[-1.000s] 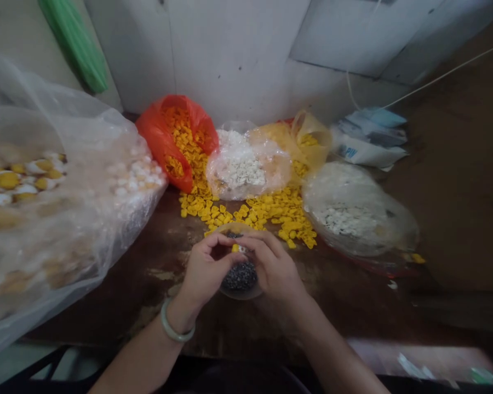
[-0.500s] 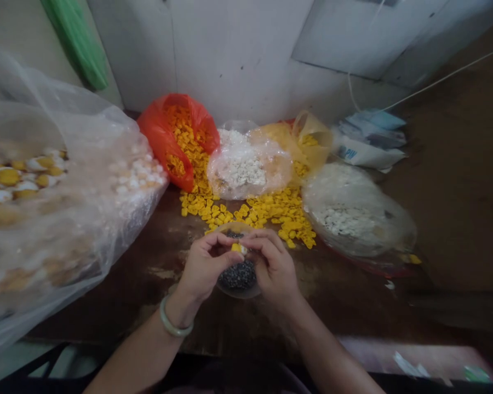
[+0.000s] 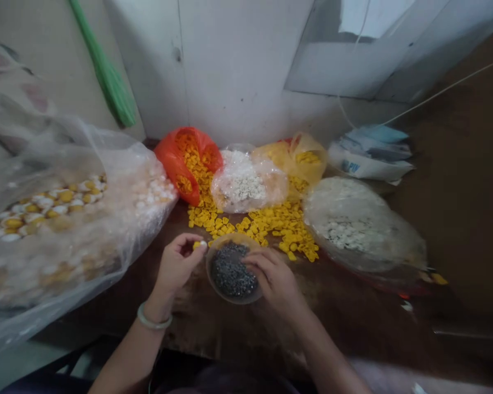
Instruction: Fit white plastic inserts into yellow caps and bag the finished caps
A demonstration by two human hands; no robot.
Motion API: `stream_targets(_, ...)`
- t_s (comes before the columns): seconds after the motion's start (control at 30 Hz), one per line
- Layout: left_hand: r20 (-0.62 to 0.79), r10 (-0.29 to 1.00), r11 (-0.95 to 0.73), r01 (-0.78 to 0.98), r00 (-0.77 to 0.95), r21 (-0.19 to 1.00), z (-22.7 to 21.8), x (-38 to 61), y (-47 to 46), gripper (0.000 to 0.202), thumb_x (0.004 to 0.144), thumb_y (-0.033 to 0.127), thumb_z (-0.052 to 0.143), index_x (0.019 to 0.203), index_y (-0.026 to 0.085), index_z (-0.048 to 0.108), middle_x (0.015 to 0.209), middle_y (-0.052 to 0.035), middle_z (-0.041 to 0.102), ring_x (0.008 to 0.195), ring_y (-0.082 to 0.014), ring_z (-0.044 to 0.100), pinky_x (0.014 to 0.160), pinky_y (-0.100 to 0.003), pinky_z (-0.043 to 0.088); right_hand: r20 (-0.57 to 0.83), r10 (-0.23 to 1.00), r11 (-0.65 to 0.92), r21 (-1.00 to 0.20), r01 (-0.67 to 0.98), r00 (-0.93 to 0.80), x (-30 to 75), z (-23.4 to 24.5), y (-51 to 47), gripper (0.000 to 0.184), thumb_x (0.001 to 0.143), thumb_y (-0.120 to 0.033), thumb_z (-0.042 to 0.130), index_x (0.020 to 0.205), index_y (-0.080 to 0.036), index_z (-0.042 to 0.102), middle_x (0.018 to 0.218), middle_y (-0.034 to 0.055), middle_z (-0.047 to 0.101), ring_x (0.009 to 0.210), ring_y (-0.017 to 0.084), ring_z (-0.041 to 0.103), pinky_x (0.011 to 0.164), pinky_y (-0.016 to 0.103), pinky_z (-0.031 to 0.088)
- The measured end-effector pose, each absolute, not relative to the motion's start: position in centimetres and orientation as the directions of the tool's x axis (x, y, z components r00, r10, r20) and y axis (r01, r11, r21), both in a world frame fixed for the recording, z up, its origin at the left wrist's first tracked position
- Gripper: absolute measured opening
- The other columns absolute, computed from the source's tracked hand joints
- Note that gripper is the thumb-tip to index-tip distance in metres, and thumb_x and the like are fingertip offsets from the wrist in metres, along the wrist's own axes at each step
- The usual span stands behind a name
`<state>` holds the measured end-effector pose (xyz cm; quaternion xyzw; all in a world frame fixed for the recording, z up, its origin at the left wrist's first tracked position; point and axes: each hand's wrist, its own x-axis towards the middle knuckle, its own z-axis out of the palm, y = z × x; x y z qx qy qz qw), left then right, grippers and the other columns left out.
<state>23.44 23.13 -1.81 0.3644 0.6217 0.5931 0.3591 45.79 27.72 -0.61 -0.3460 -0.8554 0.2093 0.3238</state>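
Note:
My left hand (image 3: 177, 264), with a pale bangle (image 3: 154, 323) on its wrist, pinches a small yellow and white plastic piece (image 3: 199, 245) just left of the bowl. A round bowl (image 3: 214, 284) of small dark, shiny bits (image 3: 233, 272) stands between my hands. Over the bowl's right side, my right hand (image 3: 274, 278) has its fingertips pressed together near the dark bits. Whether those fingertips hold anything is too small to see.
Loose yellow pieces (image 3: 267, 221) are heaped behind the bowl. Behind them stand a red bag (image 3: 168, 150), a clear bag of white pieces (image 3: 246, 186) and a yellowish bag (image 3: 318, 158). Large clear bags stand left (image 3: 119, 230) and right (image 3: 353, 219).
My hands have parted: the left moved left with the yellow and white piece, the right stays over the bowl's right side, its fingers lower toward the dark bits. The camera view has tilted up.

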Motion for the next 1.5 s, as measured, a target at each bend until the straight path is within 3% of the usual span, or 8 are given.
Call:
stream_targets(0.17, -0.013, 0.920, 0.218, 0.482, -0.393, 0.849, -4.6, 19.8, 21.4, 0.020, 0.071, 0.035, 0.066, 0.082, 0.020, 0.072, 0.076, -0.0043, 0.072, 0.073, -0.0221, 0.064, 0.070, -0.033, 0.048, 0.131, 0.707, 0.668, -0.447, 0.595, -0.695, 45.5, -3.3, 28.5, 0.018, 0.087, -0.012, 0.059, 0.091, -0.023, 0.073, 0.091, 0.0072, 0.071, 0.093, 0.024, 0.061, 0.087, 0.040, 0.049)
stream_targets(0.4, 0.064, 0.930, 0.193, 0.630, -0.362, 0.752, -4.9, 18.8, 23.4, 0.019, 0.072, 0.033, 0.067, 0.083, 0.018, 0.071, 0.087, -0.0077, 0.070, 0.078, -0.0219, 0.064, 0.072, -0.032, 0.049, -0.144, 0.709, 0.620, -0.339, 0.708, -0.690, 43.7, -3.8, 28.9, 0.009, 0.085, -0.019, 0.066, 0.090, -0.020, 0.074, 0.098, 0.0087, 0.070, 0.101, 0.027, 0.057, 0.090, 0.040, 0.043)
stream_targets(0.63, 0.088, 0.887, 0.232, 0.603, -0.453, 0.763, -4.9, 17.4, 30.5, 0.012, 0.069, 0.020, 0.073, 0.079, 0.017, 0.067, 0.090, -0.0098, 0.069, 0.093, -0.0265, 0.061, 0.089, -0.037, 0.045, -0.106, 0.712, 0.615, -0.383, 0.690, -0.694, 43.9, -2.5, 28.7, 0.011, 0.085, -0.013, 0.062, 0.083, -0.019, 0.070, 0.092, 0.0077, 0.068, 0.097, 0.024, 0.056, 0.090, 0.037, 0.042)
stream_targets(0.83, -0.013, 0.862, 0.245, 0.393, -0.507, 0.886, -5.1, 16.9, 30.7, 0.012, 0.062, 0.011, 0.072, 0.069, 0.018, 0.067, 0.081, -0.0067, 0.068, 0.091, -0.0262, 0.062, 0.089, -0.038, 0.045, -0.006, 0.736, 0.569, -0.537, 0.623, -0.677, 44.3, -2.1, 28.8, 0.014, 0.085, -0.007, 0.058, 0.082, -0.019, 0.066, 0.085, 0.0058, 0.068, 0.087, 0.022, 0.059, 0.080, 0.034, 0.045)
stream_targets(1.07, -0.272, 0.850, 0.232, -0.143, -0.451, 0.962, -3.3, 18.9, 25.9, 0.029, 0.072, 0.039, 0.070, 0.088, 0.014, 0.069, 0.079, -0.0060, 0.070, 0.066, -0.0153, 0.064, 0.069, -0.032, 0.055, 0.023, 0.745, 0.530, -0.629, 0.570, -0.667, 44.7, -2.7, 29.3, 0.021, 0.080, -0.001, 0.055, 0.082, -0.019, 0.066, 0.086, 0.0062, 0.070, 0.086, 0.022, 0.064, 0.077, 0.035, 0.049)
stream_targets(1.17, -0.370, 0.858, 0.230, -0.377, -0.356, 0.897, -2.2, 21.0, 24.2, 0.025, 0.070, 0.036, 0.074, 0.084, 0.016, 0.070, 0.075, -0.0041, 0.069, 0.063, -0.0121, 0.063, 0.063, -0.025, 0.056, 0.058, 0.740, 0.528, -0.667, 0.525, -0.670, 45.0, -3.0, 29.4, 0.025, 0.081, 0.000, 0.053, 0.089, -0.018, 0.068, 0.090, 0.0073, 0.071, 0.088, 0.023, 0.065, 0.079, 0.037, 0.051)
stream_targets(1.3, -0.506, 0.855, 0.261, -0.750, -0.113, 0.608, -1.3, 23.3, 23.1, 0.017, 0.070, 0.019, 0.077, 0.086, 0.015, 0.074, 0.067, -0.0016, 0.067, 0.058, -0.0087, 0.062, 0.055, -0.016, 0.054, 0.057, 0.735, 0.531, -0.669, 0.521, -0.676, 45.1, -3.3, 29.4, 0.024, 0.083, -0.003, 0.054, 0.092, -0.017, 0.071, 0.092, 0.0088, 0.072, 0.089, 0.023, 0.066, 0.083, 0.039, 0.052)
stream_targets(1.5, -0.528, 0.849, 0.302, -0.826, 0.007, 0.476, -0.8, 24.9, 22.8, 0.027, 0.057, 0.013, 0.087, 0.081, 0.015, 0.075, 0.072, -0.0005, 0.072, 0.060, -0.0107, 0.068, 0.058, -0.016, 0.057, 0.158, 0.740, 0.533, -0.731, 0.426, -0.654, 44.9, -2.3, 29.7, 0.024, 0.082, -0.004, 0.053, 0.085, -0.019, 0.071, 0.088, 0.0065, 0.070, 0.084, 0.019, 0.067, 0.078, 0.035, 0.055)
